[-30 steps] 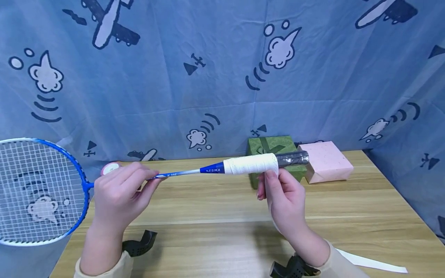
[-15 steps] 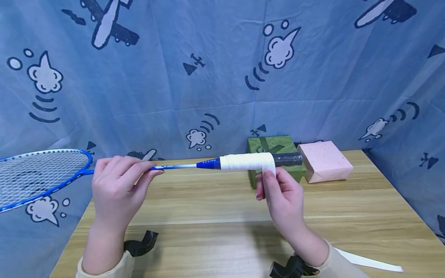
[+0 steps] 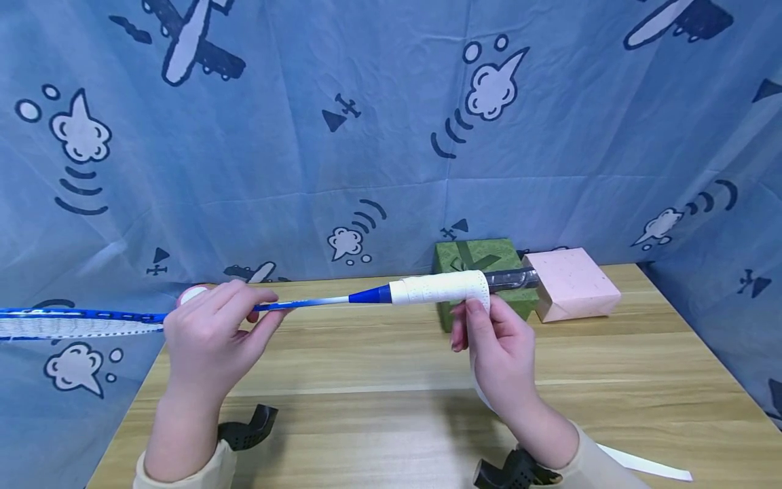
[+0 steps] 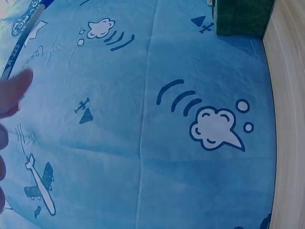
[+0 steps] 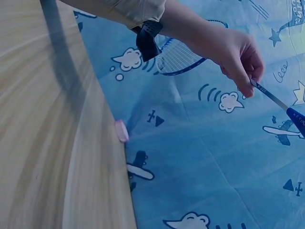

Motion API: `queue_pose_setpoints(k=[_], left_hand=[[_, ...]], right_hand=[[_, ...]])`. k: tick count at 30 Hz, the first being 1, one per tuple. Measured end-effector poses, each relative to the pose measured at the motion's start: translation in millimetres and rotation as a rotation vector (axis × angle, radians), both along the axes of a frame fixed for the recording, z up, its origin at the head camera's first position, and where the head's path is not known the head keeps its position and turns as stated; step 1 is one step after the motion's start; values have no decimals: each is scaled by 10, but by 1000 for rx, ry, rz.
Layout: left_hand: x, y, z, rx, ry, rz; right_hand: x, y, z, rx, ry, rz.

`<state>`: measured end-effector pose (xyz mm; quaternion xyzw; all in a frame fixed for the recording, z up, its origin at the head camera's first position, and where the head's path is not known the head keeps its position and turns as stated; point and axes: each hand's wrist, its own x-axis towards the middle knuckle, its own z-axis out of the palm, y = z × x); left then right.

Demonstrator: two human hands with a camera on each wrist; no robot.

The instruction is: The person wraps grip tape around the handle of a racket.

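A blue badminton racket (image 3: 318, 301) is held level above the wooden table (image 3: 391, 380). My left hand (image 3: 256, 307) pinches its thin shaft between thumb and fingers; the right wrist view shows that left hand (image 5: 240, 57) on the shaft (image 5: 269, 95). The racket head (image 3: 73, 323) lies edge-on at the far left. White grip tape (image 3: 436, 288) covers most of the handle, and the dark end (image 3: 513, 277) is bare. My right hand (image 3: 479, 309) pinches the tape's edge just under the handle. The tape's loose tail (image 3: 647, 464) trails over the table at bottom right.
A green box (image 3: 482, 261) and a pink box (image 3: 574, 282) stand at the table's back edge, behind the handle. A pink tape roll (image 3: 192, 294) lies behind my left hand. A blue printed cloth (image 3: 391, 136) hangs all around the table.
The racket has turned about its shaft: its head went from face-on to edge-on. The loose tape tail has slid a little to the left. Both hands stay in place.
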<state>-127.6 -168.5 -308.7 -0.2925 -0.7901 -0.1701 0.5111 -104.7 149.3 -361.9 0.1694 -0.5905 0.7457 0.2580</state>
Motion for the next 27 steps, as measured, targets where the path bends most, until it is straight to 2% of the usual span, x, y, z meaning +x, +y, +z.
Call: queue_pose_setpoints(k=[4, 15, 22, 27], left_hand=[[4, -13, -7, 13, -1, 35], [-2, -15, -21, 11, 29, 59], [-21, -10, -25, 65, 51, -16], [-17, 0, -9, 74, 57, -49]], right_hand=[[-4, -2, -4, 10, 8, 6], [-9, 4, -12, -17, 19, 26], [-25, 2, -16, -46, 46, 63], [-12, 6, -11, -7, 17, 37]])
